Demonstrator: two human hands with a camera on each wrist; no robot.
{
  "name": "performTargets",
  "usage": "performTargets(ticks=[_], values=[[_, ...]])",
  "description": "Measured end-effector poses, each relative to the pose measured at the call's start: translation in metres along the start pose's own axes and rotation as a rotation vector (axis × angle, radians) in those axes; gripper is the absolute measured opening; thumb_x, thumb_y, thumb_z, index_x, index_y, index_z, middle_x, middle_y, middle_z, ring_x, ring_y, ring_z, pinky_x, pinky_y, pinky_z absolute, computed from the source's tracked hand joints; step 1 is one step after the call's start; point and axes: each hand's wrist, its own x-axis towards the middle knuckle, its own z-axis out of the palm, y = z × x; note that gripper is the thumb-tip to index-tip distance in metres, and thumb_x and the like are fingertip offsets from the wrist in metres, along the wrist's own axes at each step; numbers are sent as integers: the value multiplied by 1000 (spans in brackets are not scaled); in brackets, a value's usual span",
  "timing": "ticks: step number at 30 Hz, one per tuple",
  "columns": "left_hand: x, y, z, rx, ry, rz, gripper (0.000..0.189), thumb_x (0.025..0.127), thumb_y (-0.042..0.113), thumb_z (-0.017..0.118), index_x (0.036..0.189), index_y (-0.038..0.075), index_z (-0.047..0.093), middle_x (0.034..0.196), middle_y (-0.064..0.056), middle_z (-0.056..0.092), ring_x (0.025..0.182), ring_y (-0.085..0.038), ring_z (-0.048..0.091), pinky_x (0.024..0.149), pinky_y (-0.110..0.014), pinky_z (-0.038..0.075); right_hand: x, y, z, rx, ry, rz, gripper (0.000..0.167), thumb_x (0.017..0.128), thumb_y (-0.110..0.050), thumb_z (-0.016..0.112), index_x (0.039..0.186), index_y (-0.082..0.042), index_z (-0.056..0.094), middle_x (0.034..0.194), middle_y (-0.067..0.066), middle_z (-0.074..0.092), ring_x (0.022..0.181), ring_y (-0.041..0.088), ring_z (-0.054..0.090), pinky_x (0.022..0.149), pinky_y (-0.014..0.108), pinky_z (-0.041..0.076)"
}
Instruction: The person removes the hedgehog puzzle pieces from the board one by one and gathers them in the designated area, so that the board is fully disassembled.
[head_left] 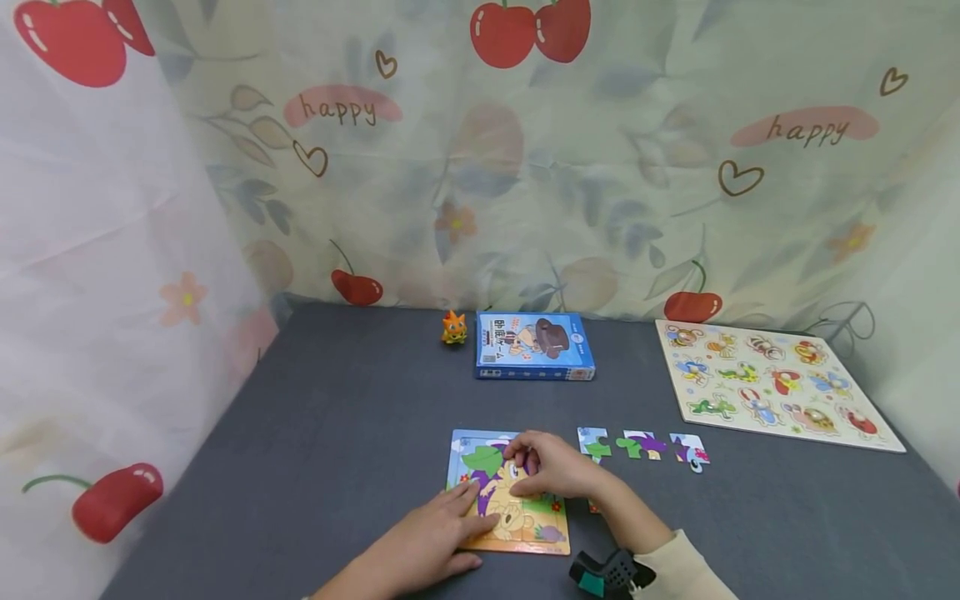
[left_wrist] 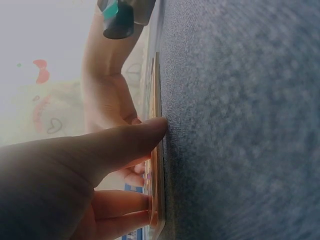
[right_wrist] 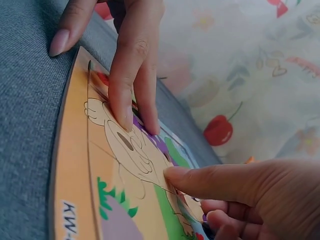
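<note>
A square jigsaw puzzle board [head_left: 551,546] lies on the table, with a cartoon figure in purple under a green leaf. My left hand [head_left: 431,533] rests on its lower left part, fingers laid over the picture. In the left wrist view, the left thumb [left_wrist: 145,132] lies along the board's edge by the table. From the right, my right hand [head_left: 558,467] reaches over the board. Its thumb and bent index finger grip a puzzle piece [head_left: 513,472] showing an eye, down at the picture. In the right wrist view, the right thumb tip [right_wrist: 177,175] touches the picture.
Several loose puzzle pieces [head_left: 641,445] lie right of the board, one partly behind the right forearm. Farther back are a blue box [head_left: 534,346] and a small orange toy figure [head_left: 453,327]. A wooden insect board [head_left: 780,387] occupies the right side. Printed cloth hangs behind.
</note>
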Motion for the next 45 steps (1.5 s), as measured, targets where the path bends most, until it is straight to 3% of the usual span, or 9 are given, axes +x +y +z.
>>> performTargets(ticks=[11,15,21,26,35,45], values=[[0,-1,0,2,2,8,45,88,37,62,131,25,55,144,-15,42,135,-31,37,102,-44,41,0,2,0,72,-6,1,33,78,-12,75,105,-5,57,88,6,53,63,10,44,56,22,41],[0,-1,0,-3,6,7,45,88,37,63,131,25,55,144,-15,42,135,-31,37,102,-45,42,0,3,-1,70,-18,8,28,78,-13,75,100,-8,58,87,4,54,61,9,44,54,20,40],[3,0,0,17,23,5,45,87,37,63,130,25,56,143,-15,43,134,-32,38,102,-46,42,1,4,-2,56,26,16,37,78,-15,75,110,-4,59,90,5,54,59,8,43,52,20,39],[3,1,-1,29,35,11,45,87,36,64,130,25,56,143,-15,44,134,-31,38,102,-45,42,1,4,-1,31,38,21,31,78,-16,75,104,-4,63,90,4,55,59,8,43,53,20,39],[0,1,-1,4,16,12,45,87,37,63,130,25,56,143,-15,43,134,-31,38,103,-44,41,0,5,1,117,32,35,29,81,-16,72,104,-7,57,86,4,52,57,9,42,49,20,39],[0,1,-1,-6,-7,4,46,87,37,63,131,25,55,143,-15,43,135,-31,38,103,-44,41,-1,3,-1,246,20,28,25,85,-13,67,104,-4,54,89,7,55,64,13,49,55,24,44]])
